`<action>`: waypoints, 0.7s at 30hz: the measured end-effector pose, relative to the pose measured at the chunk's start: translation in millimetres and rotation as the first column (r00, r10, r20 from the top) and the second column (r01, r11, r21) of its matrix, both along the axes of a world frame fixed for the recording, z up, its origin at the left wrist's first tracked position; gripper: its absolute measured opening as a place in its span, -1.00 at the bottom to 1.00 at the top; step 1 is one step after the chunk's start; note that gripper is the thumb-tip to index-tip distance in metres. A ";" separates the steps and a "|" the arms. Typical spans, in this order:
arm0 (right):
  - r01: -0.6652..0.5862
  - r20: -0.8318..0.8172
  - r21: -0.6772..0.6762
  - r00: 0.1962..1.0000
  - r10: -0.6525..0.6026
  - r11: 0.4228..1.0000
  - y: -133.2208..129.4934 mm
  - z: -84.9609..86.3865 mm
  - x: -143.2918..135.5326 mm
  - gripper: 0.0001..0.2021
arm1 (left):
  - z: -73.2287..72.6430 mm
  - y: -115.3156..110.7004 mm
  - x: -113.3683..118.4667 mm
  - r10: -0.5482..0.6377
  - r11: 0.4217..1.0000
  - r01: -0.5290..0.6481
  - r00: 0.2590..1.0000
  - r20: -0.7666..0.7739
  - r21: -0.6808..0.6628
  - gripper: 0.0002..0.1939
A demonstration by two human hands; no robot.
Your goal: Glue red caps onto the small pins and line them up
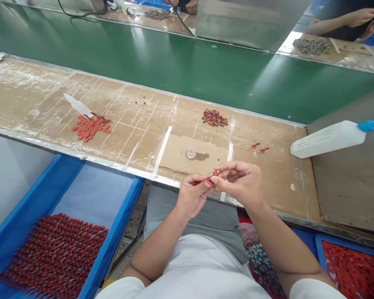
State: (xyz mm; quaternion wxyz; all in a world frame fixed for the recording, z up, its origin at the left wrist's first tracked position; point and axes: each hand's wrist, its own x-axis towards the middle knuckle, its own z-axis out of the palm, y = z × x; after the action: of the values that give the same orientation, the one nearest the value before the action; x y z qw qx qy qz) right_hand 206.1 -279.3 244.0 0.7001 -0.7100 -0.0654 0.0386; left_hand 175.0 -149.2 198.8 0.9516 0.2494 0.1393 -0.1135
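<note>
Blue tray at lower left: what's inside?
The blue tray holds rows of small red parts, packed across its near half; the far half shows bare blue floor. The floor beneath the parts is covered, so any further layers can't be seen.

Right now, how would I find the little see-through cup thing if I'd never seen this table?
Start at the long brown workbench in front of the green conveyor belt. Near its front edge, just beyond the person's hands, lies a taped-down cardboard patch. The small clear cup sits on it beside a dark stain, the only transparent, round thing among red parts.

red discs, green belt, blue tray, white bottle.
</note>
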 end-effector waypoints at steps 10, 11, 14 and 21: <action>0.120 0.231 -0.082 0.968 -0.099 0.989 -6.3 -5.9 -7.5 -0.77 | 1.8 -5.0 1.8 -0.015 1.000 0.015 0.999 -0.052 -0.005 -0.77; 0.118 0.243 -0.087 0.966 -0.093 0.989 -6.9 -6.0 -7.2 -0.77 | 1.6 -5.3 2.0 -0.019 1.000 0.018 0.999 -0.049 -0.003 -0.77; 0.113 0.269 -0.095 0.960 -0.084 0.989 -8.6 -5.7 -6.2 -0.78 | 1.0 -5.9 2.5 -0.020 1.000 0.021 0.999 -0.050 0.010 -0.77; 0.207 0.327 -0.170 0.934 -0.143 0.963 -8.8 -3.7 -6.5 -0.81 | 0.5 -8.6 4.3 -0.008 1.000 0.009 0.998 -0.063 0.013 -0.78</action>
State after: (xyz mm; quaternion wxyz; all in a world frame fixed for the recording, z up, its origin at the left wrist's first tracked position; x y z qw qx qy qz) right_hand 199.6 -288.1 240.3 0.6061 -0.7773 -0.1070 -0.1304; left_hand 179.2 -157.8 199.3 0.9445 0.2529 0.1687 -0.1245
